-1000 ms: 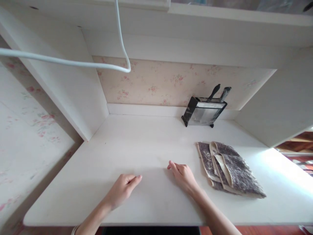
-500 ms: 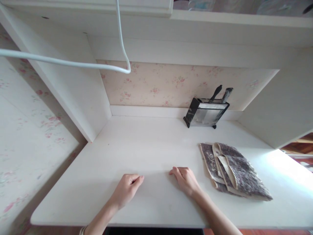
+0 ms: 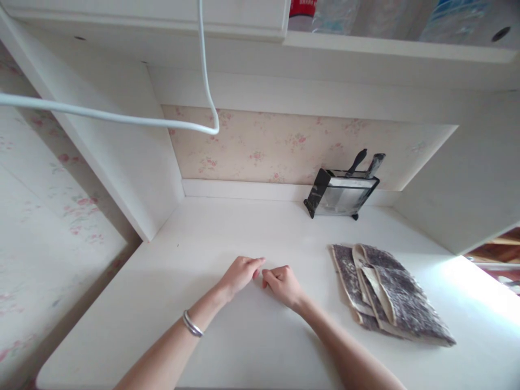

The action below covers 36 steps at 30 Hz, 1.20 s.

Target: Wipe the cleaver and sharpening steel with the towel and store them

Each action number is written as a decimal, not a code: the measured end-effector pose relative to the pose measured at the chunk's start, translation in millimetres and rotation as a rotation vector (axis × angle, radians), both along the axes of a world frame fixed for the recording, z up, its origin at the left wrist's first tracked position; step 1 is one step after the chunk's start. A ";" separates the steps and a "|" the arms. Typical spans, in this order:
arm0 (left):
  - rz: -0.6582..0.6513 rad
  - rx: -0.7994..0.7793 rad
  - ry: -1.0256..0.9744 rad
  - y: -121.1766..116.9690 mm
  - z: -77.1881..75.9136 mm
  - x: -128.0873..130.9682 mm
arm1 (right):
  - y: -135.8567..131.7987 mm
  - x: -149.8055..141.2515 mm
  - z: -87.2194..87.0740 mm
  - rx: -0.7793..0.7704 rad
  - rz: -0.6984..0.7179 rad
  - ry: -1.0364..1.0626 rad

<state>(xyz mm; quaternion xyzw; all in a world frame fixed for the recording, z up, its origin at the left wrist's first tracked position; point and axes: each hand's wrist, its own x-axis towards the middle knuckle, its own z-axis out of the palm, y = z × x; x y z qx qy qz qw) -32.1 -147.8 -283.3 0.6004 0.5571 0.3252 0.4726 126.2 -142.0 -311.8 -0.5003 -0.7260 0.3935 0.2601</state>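
Note:
Both my hands rest on the white desk top (image 3: 252, 346), side by side near its middle. My left hand (image 3: 240, 273) lies with its fingers pressed together and bent, their tips pointing at the right hand. A silver bracelet (image 3: 192, 324) sits on that wrist. My right hand (image 3: 283, 284) is curled into a loose fist, its knuckles almost touching the left fingertips. I see nothing held in either hand. A folded grey-and-beige patterned cloth (image 3: 390, 295) lies on the desk to the right of my right hand, apart from it.
A black rack with a clear front and two dark handles (image 3: 343, 192) stands against the flowered back wall. A white cable (image 3: 122, 115) hangs across the upper left. White side panels close the alcove; bottles stand on the shelf (image 3: 325, 13) above.
Both hands have slid forward and inward until they nearly touch. The left forearm and its bracelet have come into view. The cloth and rack have stayed put.

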 end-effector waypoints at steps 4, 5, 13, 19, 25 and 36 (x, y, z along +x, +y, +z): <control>-0.051 0.053 0.023 4.5 -15.9 10.1 | -0.7 0.8 -10.0 0.016 0.160 0.049; -0.078 0.066 0.038 4.1 -19.3 10.0 | -1.6 2.7 -11.7 0.033 0.182 0.057; -0.142 0.131 0.116 0.0 -22.4 7.6 | -3.7 5.6 -8.4 0.071 0.217 0.017; -0.149 0.123 0.121 0.2 -20.5 8.3 | -1.8 5.9 -6.4 0.080 0.252 -0.015; -0.162 0.109 0.109 0.5 -20.5 7.2 | -2.0 6.7 -4.7 0.077 0.270 -0.026; -0.167 0.114 0.127 0.7 -20.6 6.1 | -0.7 6.2 -6.1 0.082 0.264 -0.033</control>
